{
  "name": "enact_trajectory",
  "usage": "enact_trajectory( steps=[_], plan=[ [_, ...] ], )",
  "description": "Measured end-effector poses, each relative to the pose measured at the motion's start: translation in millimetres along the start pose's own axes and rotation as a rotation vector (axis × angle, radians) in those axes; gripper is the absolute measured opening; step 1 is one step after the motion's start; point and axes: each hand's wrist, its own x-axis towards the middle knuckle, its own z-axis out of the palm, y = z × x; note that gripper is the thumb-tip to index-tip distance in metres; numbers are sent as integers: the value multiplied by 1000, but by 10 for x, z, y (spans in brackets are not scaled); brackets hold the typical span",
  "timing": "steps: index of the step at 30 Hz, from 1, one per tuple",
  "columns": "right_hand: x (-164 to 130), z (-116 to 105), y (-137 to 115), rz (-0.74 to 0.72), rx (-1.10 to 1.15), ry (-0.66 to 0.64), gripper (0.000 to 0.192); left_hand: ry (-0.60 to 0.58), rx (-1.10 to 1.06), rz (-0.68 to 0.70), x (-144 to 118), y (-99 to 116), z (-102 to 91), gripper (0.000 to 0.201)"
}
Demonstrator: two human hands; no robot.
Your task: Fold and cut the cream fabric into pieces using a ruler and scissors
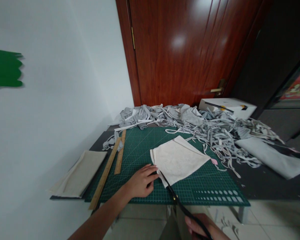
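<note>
A cream cloth (pixel 181 158), folded in layers, lies at a slant on the green cutting mat (pixel 137 146). My left hand (pixel 143 181) is at its left edge, fingers bent and closed on the margin. Black-handled scissors (pixel 175 198) are in my right hand (pixel 202 226), at the bottom of the view. Their blades point up and left, and the tips reach the cloth's lower left edge beside my left fingertips. A small pink piece (pixel 214 161) shows at the cloth's right corner.
Two wooden rulers (pixel 106 173) lie on the mat's left side. Folded cream cloth (pixel 81 170) rests at the table's left. Grey and white fabric scraps (pixel 190 116) are heaped along the back and right, before a white box (pixel 227 106). A grey cloth piece (pixel 272 156) lies at right.
</note>
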Motion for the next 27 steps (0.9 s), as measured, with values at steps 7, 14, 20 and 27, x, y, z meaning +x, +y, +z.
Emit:
enact_trajectory(
  steps=[7, 14, 20, 27],
  plan=[
    [65, -29, 44, -34, -66, 8, 74, -2, -5, -8, -12, -10, 22, 42],
    [111, -12, 71, -29, -107, 22, 79, -22, -22, -21, -13, -17, 24, 45],
    [121, 1, 41, -60, -173, 7, 77, -22, -16, -27, -15, -20, 25, 45],
    [96, 13, 58, -70, -209, 42, 74, 15, -5, -17, -21, -32, 52, 45]
  ],
)
